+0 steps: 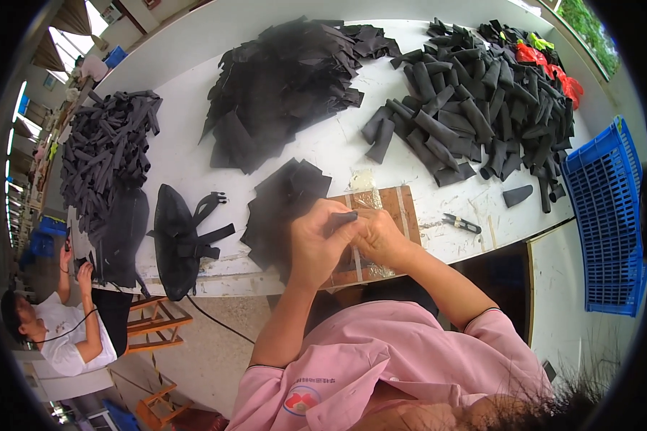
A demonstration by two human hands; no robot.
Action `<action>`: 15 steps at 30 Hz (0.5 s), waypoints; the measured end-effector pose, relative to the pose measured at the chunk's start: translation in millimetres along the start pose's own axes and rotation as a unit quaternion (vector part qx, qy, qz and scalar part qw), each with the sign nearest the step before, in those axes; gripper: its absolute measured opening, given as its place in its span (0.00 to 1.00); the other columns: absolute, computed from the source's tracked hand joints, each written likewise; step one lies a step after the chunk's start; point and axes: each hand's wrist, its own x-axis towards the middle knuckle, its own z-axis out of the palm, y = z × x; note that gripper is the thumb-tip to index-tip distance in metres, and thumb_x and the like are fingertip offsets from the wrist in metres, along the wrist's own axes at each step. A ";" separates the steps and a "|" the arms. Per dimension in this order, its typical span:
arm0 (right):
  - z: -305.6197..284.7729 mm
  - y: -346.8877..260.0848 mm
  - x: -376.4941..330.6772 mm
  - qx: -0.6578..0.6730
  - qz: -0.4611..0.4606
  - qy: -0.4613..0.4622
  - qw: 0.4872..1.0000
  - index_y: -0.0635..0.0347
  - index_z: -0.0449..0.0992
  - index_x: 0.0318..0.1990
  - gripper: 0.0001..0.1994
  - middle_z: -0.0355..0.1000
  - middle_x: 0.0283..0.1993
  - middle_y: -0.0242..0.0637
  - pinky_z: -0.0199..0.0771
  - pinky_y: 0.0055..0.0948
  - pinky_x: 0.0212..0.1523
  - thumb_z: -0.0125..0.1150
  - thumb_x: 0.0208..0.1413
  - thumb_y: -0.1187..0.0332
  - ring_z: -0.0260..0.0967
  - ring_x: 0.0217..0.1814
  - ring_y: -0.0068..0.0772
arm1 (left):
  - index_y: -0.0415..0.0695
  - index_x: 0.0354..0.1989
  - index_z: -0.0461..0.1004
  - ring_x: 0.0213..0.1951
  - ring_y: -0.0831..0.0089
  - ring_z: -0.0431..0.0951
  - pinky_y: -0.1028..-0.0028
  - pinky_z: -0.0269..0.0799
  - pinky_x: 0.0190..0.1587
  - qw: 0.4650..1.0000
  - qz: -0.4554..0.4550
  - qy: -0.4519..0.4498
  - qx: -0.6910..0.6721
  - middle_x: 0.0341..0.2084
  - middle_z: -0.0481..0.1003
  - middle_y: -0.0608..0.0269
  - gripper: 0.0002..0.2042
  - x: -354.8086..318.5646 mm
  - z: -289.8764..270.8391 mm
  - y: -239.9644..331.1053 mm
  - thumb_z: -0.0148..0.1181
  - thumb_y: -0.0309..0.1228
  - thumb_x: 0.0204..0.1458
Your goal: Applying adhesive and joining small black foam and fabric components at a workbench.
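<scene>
Both hands meet over a taped brown wooden board (pixel 407 208) at the front edge of the white table. My left hand (pixel 315 241) is closed round a small dark fabric piece (pixel 341 220), whose folded or rolled end shows above the thumb. Against it, my right hand (pixel 382 235) has its fingers bent and pinched on the same piece; most of the cloth is hidden in the hands. Just left of them lies a small stack of flat black fabric pieces (pixel 277 208). Thread snips (pixel 461 223) rest to the right of the board.
A big heap of flat black pieces (pixel 266 86) lies at the back. Black fabric tubes (pixel 453 115) are piled at right, near red plastic bags (pixel 553 68) and a blue crate (pixel 605 223). A black strapped bag (pixel 176 244) lies left; beyond it a co-worker (pixel 72 323) handles dark cloth.
</scene>
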 end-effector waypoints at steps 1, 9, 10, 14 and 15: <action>-4.7 -2.3 2.2 -0.032 -0.001 -0.004 0.999 0.61 0.67 0.25 0.09 0.65 0.21 0.40 0.63 0.37 0.23 0.53 0.49 0.65 0.63 0.24 0.45 | 0.35 0.30 0.71 0.31 0.81 0.68 0.82 0.64 0.35 1.000 -0.016 0.013 0.015 0.28 0.71 0.61 0.06 0.3 -0.4 0.1 0.60 0.19 0.42; -26.6 -23.7 15.8 -0.103 0.041 -0.087 0.990 0.62 0.70 0.28 0.12 0.66 0.21 0.42 0.61 0.39 0.23 0.56 0.47 0.61 0.64 0.25 0.46 | 0.35 0.37 0.70 0.36 0.74 0.71 0.77 0.64 0.42 0.989 0.071 0.002 -0.131 0.31 0.72 0.57 0.08 0.9 -0.9 14.7 0.52 0.21 0.48; -26.8 -23.9 16.5 -0.103 0.042 -0.087 0.990 0.62 0.70 0.28 0.12 0.66 0.21 0.42 0.61 0.39 0.23 0.56 0.47 0.61 0.64 0.25 0.46 | 0.35 0.37 0.70 0.36 0.74 0.71 0.77 0.64 0.42 0.989 0.070 0.002 -0.131 0.31 0.72 0.57 0.08 1.6 -1.4 14.3 0.52 0.21 0.48; -31.2 -31.7 24.6 -0.137 0.015 -0.063 0.988 0.62 0.69 0.23 0.13 0.66 0.21 0.42 0.61 0.38 0.23 0.57 0.46 0.59 0.65 0.25 0.44 | 0.36 0.36 0.71 0.36 0.71 0.71 0.74 0.64 0.42 0.982 0.085 0.034 -0.164 0.31 0.73 0.55 0.08 0.0 -4.4 15.3 0.53 0.24 0.48; -34.2 -35.0 27.5 -0.149 0.000 -0.069 0.986 0.62 0.68 0.21 0.14 0.66 0.20 0.41 0.62 0.37 0.23 0.57 0.45 0.59 0.65 0.25 0.44 | 0.37 0.35 0.71 0.35 0.69 0.71 0.70 0.65 0.43 0.976 0.089 0.069 -0.187 0.31 0.73 0.54 0.08 -1.1 -5.1 15.4 0.54 0.27 0.49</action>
